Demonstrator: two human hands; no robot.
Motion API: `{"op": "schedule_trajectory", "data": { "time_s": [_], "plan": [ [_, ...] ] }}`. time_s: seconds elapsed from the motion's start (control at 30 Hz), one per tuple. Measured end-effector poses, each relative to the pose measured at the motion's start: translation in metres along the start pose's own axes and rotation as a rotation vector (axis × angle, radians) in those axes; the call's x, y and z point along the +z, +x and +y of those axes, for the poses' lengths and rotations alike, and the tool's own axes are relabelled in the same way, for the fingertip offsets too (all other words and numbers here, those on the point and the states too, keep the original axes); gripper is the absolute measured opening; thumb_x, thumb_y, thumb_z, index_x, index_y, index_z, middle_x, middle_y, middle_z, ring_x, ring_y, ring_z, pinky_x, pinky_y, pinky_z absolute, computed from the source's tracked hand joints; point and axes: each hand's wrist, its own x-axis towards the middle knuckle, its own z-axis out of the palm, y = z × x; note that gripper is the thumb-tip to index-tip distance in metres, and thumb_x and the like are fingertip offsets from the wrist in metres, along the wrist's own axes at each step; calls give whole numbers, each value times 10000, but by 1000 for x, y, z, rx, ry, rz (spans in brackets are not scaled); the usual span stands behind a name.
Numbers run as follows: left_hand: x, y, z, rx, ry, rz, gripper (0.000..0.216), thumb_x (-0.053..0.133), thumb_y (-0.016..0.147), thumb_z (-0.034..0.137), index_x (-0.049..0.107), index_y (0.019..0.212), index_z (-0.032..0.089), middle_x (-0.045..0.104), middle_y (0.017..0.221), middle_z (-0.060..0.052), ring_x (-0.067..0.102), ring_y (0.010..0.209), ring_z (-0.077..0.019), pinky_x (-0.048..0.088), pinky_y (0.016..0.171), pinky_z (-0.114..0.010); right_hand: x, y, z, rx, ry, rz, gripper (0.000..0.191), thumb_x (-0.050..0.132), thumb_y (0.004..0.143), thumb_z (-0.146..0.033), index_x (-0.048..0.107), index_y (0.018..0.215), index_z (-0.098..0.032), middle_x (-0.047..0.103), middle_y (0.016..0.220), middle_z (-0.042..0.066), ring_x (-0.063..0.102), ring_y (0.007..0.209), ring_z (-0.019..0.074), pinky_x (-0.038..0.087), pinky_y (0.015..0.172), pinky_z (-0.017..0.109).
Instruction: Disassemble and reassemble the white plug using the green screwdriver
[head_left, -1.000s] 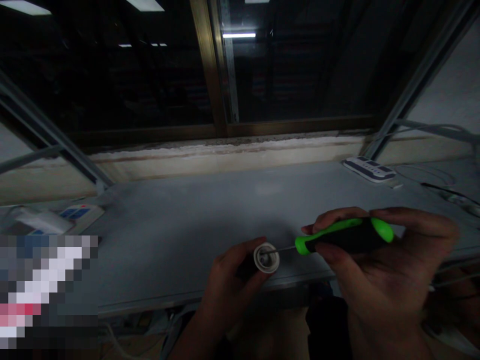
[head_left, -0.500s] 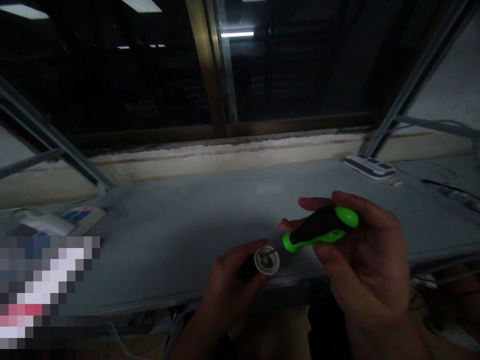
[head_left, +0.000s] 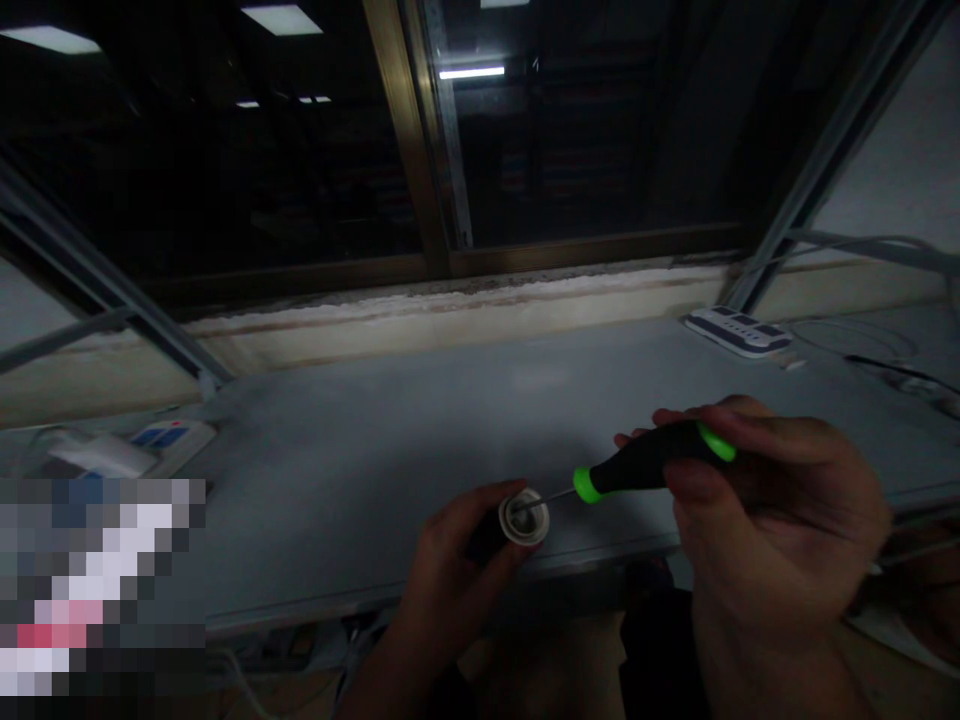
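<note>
Near the table's front edge, my left hand point(head_left: 457, 560) is closed round a dark cylindrical piece point(head_left: 489, 535). Its pale round open end point(head_left: 525, 518) faces up and to the right. My right hand point(head_left: 780, 510) grips a black and green screwdriver point(head_left: 645, 462) by the handle, thumb and fingers along it. The screwdriver's thin metal shaft point(head_left: 555, 496) slants down to the left into the open end. Its tip is inside and I cannot make out what it touches.
Across the grey table point(head_left: 360, 450) stands a window point(head_left: 600, 150) with a brass-coloured frame. A white and dark power strip point(head_left: 739, 332) lies at the back right with cables nearby. Another power strip point(head_left: 172, 440) with a white plug lies at the left. Metal struts point(head_left: 810, 180) rise at both sides.
My right hand has shifted right and rolled the screwdriver, so less green shows on its handle. My left hand and the cylinder have moved slightly left.
</note>
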Motion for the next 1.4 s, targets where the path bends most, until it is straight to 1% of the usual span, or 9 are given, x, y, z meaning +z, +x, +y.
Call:
{"op": "schedule_trajectory", "data": {
  "time_s": [0.17, 0.33, 0.5, 0.77, 1.07, 1.13, 1.23, 1.33, 1.4],
  "plan": [
    [0, 0, 2, -20, -2, -42, 401, 765, 862, 246, 687, 1256, 247, 795, 1128, -85, 777, 970, -223, 640, 871, -358, 2, 1, -2, 75, 87, -157, 364, 720, 885, -69, 746, 1198, -253, 775, 1062, 49, 786, 967, 245, 715, 790, 424],
    [1, 0, 3, -6, -20, -61, 449, 787, 835, 244, 681, 1271, 242, 797, 1112, -88, 781, 945, -226, 649, 837, -358, 5, 5, 1, 100, 143, -165, 350, 762, 878, -139, 746, 1199, -277, 734, 1100, 45, 777, 949, 228, 722, 805, 429],
    [1, -1, 4, 3, 3, -55, 450, 799, 837, 251, 679, 1271, 254, 793, 1130, -77, 777, 953, -219, 644, 846, -356, 7, 5, 1, 94, 154, -125, 347, 799, 835, -111, 780, 1129, -295, 627, 941, -3, 728, 839, 163, 731, 796, 408],
    [-2, -2, 5, 25, 49, -62, 413, 784, 847, 220, 687, 1247, 253, 792, 1131, -69, 773, 959, -211, 633, 826, -341, 10, 5, 5, 131, 192, -169, 322, 714, 892, -71, 762, 1167, -233, 693, 989, 26, 773, 915, 191, 715, 865, 412],
    [0, -1, 9, 0, -51, -33, 406, 809, 822, 209, 701, 1211, 255, 804, 1058, -41, 776, 889, -176, 624, 790, -272, 10, 10, 9, 259, 372, -192, 220, 568, 985, -224, 715, 1148, -222, 733, 1008, 59, 760, 1006, 264, 659, 899, 529],
    [1, -1, 8, 1, -76, -30, 419, 820, 810, 209, 702, 1209, 254, 804, 1047, -39, 778, 888, -178, 626, 789, -267, 11, 11, 14, 239, 362, -158, 197, 596, 970, -318, 718, 1094, -225, 684, 1007, 56, 738, 964, 250, 655, 853, 484],
    [1, -1, 8, 12, -93, -30, 462, 830, 801, 208, 688, 1238, 257, 800, 1076, -43, 778, 914, -181, 631, 796, -262, 14, 12, 18, 152, 197, -71, 208, 674, 927, -446, 729, 976, -252, 608, 966, 39, 659, 862, 200, 622, 737, 381],
    [0, -1, 7, 36, -47, -38, 470, 827, 804, 204, 682, 1247, 268, 799, 1090, -36, 776, 919, -174, 630, 801, -261, 16, 12, 16, 107, 119, -80, 95, 738, 902, -332, 752, 975, -272, 616, 916, 29, 644, 825, 193, 592, 721, 361],
    [0, -1, 6, 38, -15, -52, 467, 825, 808, 206, 681, 1248, 270, 798, 1105, -38, 776, 931, -177, 630, 816, -273, 16, 11, 11, 115, 142, -133, 126, 714, 916, -235, 770, 1023, -268, 656, 937, 37, 668, 845, 202, 597, 763, 383]
  ]
}}
